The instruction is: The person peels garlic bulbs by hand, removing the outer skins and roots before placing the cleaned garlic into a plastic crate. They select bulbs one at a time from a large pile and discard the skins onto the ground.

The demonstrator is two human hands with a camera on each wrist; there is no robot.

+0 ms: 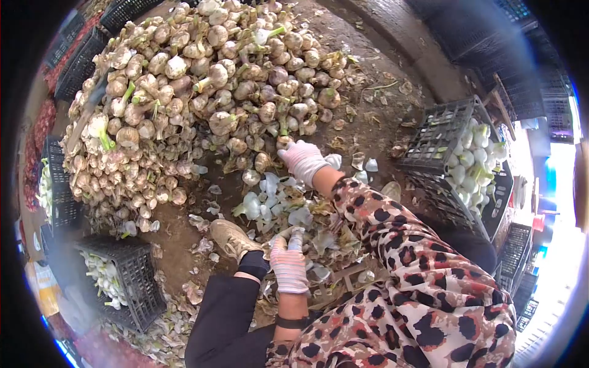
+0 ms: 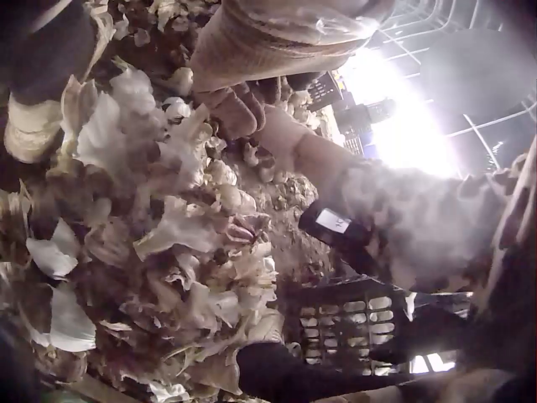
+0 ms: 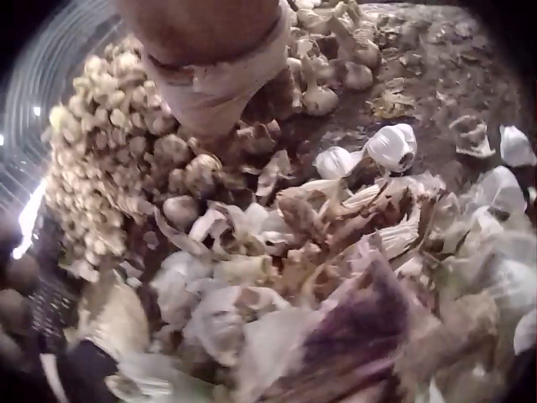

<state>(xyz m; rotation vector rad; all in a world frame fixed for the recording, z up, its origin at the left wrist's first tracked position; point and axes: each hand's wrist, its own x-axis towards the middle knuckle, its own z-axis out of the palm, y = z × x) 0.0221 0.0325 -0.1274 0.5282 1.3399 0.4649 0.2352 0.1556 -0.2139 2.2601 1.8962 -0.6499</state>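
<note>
In the head view my gloved right hand point(image 1: 302, 161) reaches to the near edge of a big heap of garlic point(image 1: 202, 92). Its fingers curl at a garlic bulb point(image 1: 284, 141) with a short green stem, which they partly cover. My left hand point(image 1: 288, 264), in a striped glove, hangs low over loose white garlic skins point(image 1: 270, 202), its fingers loosely bent and no object visible in them. The left wrist view shows the right hand point(image 2: 235, 111) beyond a litter of skins. In the right wrist view the glove point(image 3: 214, 92) comes down from the top, its fingertips hidden.
A black crate point(image 1: 445, 144) of trimmed white bulbs tilts at the right. Another crate point(image 1: 138, 282) with pale bulbs stands at the lower left. My shoe point(image 1: 232, 238) is beside the skins. Dirt floor point(image 1: 380, 116) with scattered husks lies right of the heap.
</note>
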